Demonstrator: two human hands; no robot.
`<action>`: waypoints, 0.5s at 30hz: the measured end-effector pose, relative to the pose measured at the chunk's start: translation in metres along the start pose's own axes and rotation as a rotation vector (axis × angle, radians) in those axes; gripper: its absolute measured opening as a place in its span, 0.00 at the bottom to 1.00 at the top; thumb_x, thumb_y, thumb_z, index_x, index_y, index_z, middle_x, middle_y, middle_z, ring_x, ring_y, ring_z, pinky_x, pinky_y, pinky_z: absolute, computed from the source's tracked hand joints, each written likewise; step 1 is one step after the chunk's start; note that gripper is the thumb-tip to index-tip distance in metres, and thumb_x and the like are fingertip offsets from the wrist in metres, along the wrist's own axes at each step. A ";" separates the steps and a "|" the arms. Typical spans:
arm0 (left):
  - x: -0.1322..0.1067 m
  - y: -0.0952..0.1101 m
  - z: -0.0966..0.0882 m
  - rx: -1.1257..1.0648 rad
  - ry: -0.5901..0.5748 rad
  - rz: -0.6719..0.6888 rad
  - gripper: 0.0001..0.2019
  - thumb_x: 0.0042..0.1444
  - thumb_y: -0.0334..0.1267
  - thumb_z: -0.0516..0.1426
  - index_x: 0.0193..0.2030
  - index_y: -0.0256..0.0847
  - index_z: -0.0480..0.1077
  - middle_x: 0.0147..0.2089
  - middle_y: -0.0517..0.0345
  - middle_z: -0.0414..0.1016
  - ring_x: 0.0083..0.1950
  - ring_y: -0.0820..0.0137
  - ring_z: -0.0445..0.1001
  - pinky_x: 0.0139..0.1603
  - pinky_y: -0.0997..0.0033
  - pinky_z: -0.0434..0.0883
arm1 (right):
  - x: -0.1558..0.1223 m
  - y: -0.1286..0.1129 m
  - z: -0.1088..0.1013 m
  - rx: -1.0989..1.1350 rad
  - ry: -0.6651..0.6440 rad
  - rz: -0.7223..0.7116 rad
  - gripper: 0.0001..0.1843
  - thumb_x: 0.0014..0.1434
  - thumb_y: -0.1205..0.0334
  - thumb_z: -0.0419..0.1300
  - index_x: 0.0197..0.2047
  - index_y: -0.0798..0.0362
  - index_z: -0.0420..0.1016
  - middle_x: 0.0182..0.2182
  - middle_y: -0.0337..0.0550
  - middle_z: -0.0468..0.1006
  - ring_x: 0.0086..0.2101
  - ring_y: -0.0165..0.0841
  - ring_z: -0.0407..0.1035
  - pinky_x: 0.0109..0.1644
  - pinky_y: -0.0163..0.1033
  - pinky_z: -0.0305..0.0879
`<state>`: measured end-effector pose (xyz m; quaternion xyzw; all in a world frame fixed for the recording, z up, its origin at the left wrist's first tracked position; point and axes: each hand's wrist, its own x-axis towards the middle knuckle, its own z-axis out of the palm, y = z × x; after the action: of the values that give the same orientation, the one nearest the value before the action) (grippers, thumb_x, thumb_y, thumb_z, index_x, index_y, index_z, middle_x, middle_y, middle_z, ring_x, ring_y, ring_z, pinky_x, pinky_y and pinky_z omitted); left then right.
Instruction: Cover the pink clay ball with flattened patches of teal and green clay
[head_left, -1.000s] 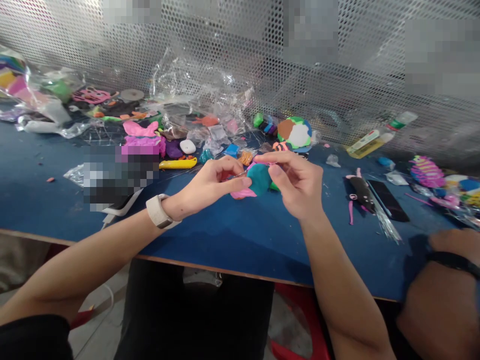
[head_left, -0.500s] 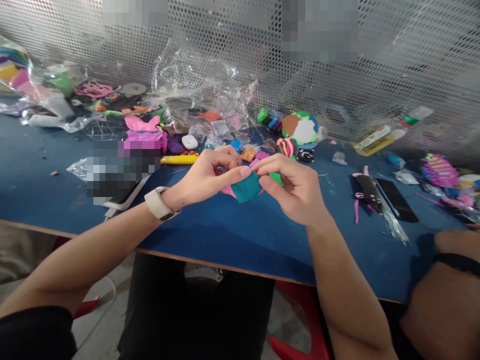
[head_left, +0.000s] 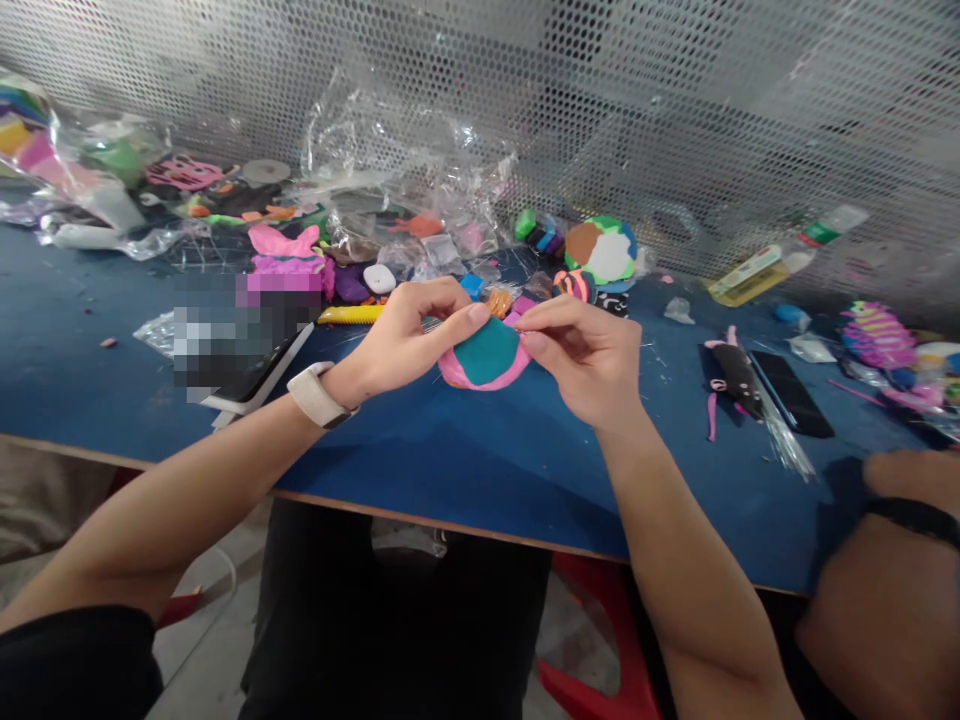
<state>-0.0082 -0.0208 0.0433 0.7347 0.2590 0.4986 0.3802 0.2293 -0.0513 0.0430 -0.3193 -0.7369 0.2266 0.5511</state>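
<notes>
My left hand point(head_left: 405, 335) and my right hand point(head_left: 592, 355) meet above the blue table point(head_left: 465, 450). Between their pinched fingertips they hold a flat clay piece point(head_left: 486, 356), teal on top with a pink rim underneath. My left thumb and forefinger grip its left edge, my right thumb and forefinger its right edge. A pale watch point(head_left: 319, 395) sits on my left wrist. The piece hangs just above the tabletop.
Coloured clay bits, a yellow comb-like tool point(head_left: 349, 315), crumpled clear plastic point(head_left: 397, 180) and a multicoloured clay ball point(head_left: 600, 250) crowd the back of the table. A black clay figure point(head_left: 731, 375) lies at right. Another person's arm point(head_left: 892, 560) rests at the right corner. A perforated metal screen point(head_left: 675, 110) stands behind.
The teal clay has been turned and spread flat, so its face and the pink rim now show. Both hands stayed together near the same spot.
</notes>
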 end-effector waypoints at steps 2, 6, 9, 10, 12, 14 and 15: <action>0.001 0.001 -0.003 -0.020 -0.007 0.001 0.31 0.67 0.70 0.67 0.34 0.40 0.80 0.34 0.54 0.78 0.36 0.68 0.72 0.39 0.66 0.70 | -0.001 0.002 0.004 0.019 0.017 0.020 0.16 0.68 0.40 0.76 0.41 0.43 0.90 0.38 0.41 0.90 0.39 0.38 0.84 0.44 0.46 0.84; 0.004 0.003 -0.008 -0.085 -0.108 0.057 0.27 0.65 0.67 0.70 0.41 0.41 0.84 0.43 0.49 0.84 0.45 0.63 0.80 0.49 0.63 0.75 | -0.004 0.000 0.009 0.077 0.024 0.042 0.15 0.68 0.42 0.78 0.43 0.43 0.90 0.38 0.40 0.90 0.38 0.36 0.84 0.43 0.44 0.83; 0.005 0.004 -0.009 -0.065 -0.169 0.089 0.24 0.67 0.64 0.70 0.39 0.42 0.85 0.44 0.48 0.84 0.49 0.61 0.80 0.53 0.61 0.76 | -0.005 -0.003 0.011 0.088 0.000 0.069 0.14 0.68 0.42 0.78 0.44 0.44 0.90 0.39 0.41 0.90 0.38 0.37 0.84 0.42 0.44 0.84; 0.005 0.004 -0.009 -0.060 -0.187 0.090 0.24 0.68 0.64 0.70 0.38 0.43 0.85 0.44 0.47 0.84 0.49 0.61 0.80 0.53 0.61 0.76 | -0.006 -0.004 0.011 0.085 -0.009 0.081 0.15 0.68 0.42 0.77 0.44 0.44 0.90 0.39 0.41 0.90 0.39 0.37 0.84 0.43 0.44 0.84; 0.006 0.005 -0.009 -0.063 -0.231 0.091 0.23 0.68 0.63 0.70 0.38 0.43 0.85 0.45 0.48 0.83 0.49 0.61 0.79 0.55 0.60 0.76 | -0.007 -0.004 0.012 0.092 -0.025 0.093 0.15 0.68 0.43 0.77 0.44 0.44 0.90 0.39 0.41 0.90 0.40 0.37 0.84 0.44 0.45 0.84; 0.006 0.007 -0.010 -0.075 -0.274 0.093 0.22 0.68 0.62 0.70 0.37 0.44 0.85 0.44 0.48 0.82 0.49 0.61 0.78 0.57 0.59 0.76 | -0.007 -0.004 0.014 0.115 -0.031 0.087 0.14 0.68 0.44 0.78 0.45 0.44 0.89 0.39 0.41 0.90 0.39 0.36 0.84 0.43 0.43 0.83; 0.006 0.009 -0.010 -0.077 -0.289 0.089 0.22 0.68 0.62 0.70 0.37 0.44 0.85 0.44 0.49 0.81 0.48 0.62 0.77 0.57 0.60 0.76 | -0.007 -0.003 0.015 0.124 -0.027 0.080 0.13 0.68 0.44 0.78 0.45 0.44 0.89 0.39 0.40 0.89 0.38 0.35 0.83 0.42 0.42 0.83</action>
<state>-0.0151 -0.0184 0.0554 0.7945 0.1493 0.4135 0.4190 0.2158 -0.0585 0.0359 -0.3107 -0.7154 0.2982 0.5502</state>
